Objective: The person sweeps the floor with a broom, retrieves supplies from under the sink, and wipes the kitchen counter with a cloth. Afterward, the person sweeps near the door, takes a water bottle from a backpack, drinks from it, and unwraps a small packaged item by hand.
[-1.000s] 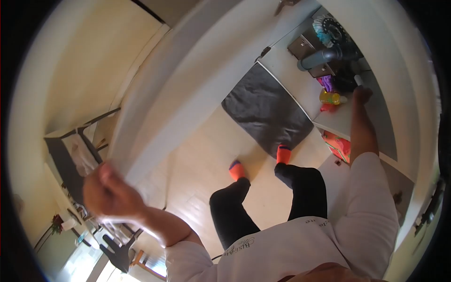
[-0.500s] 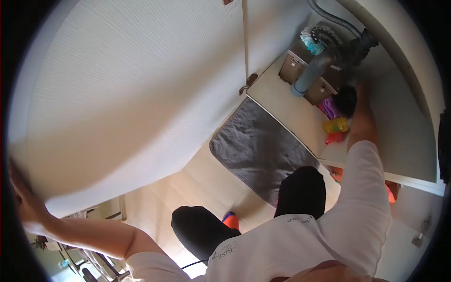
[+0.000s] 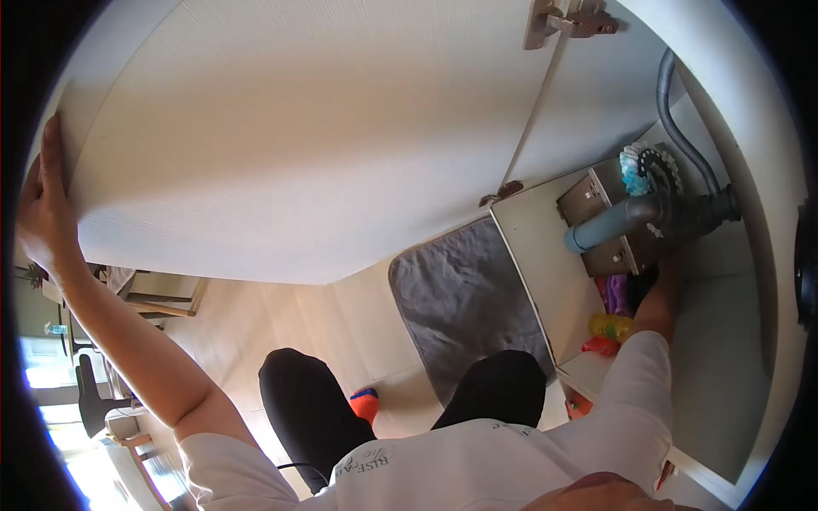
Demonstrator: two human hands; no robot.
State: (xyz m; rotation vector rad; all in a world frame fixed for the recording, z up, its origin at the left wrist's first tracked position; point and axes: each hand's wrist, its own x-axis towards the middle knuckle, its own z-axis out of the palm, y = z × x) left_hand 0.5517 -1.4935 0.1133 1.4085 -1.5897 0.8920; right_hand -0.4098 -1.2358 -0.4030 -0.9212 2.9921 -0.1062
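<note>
At the far left, my left hand [image 3: 49, 200] is spread with its fingers against the outer edge of a white cabinet door [image 3: 281, 145]. My right arm reaches deep into the open cabinet [image 3: 724, 341], under a grey drain pipe [image 3: 622, 223]. The fingers of my right hand are hidden behind the pipe and a black thing [image 3: 639, 288], so what they hold cannot be seen. Beside that forearm lie a purple packet [image 3: 617, 294], a yellow bottle [image 3: 609, 325] and a red bag [image 3: 601, 345].
Brown metal boxes [image 3: 588, 200] stand at the cabinet's back, with a white and teal brush-like item [image 3: 635, 170] on top. A grey ribbed hose [image 3: 677, 132] hangs above. A dark mat [image 3: 469, 298] lies on the floor. Chairs [image 3: 94, 396] stand at lower left.
The view has shifted and come closer to the cabinet. My left hand moved onto the door's edge, and my right hand went from beside the bottle to deeper behind the pipe.
</note>
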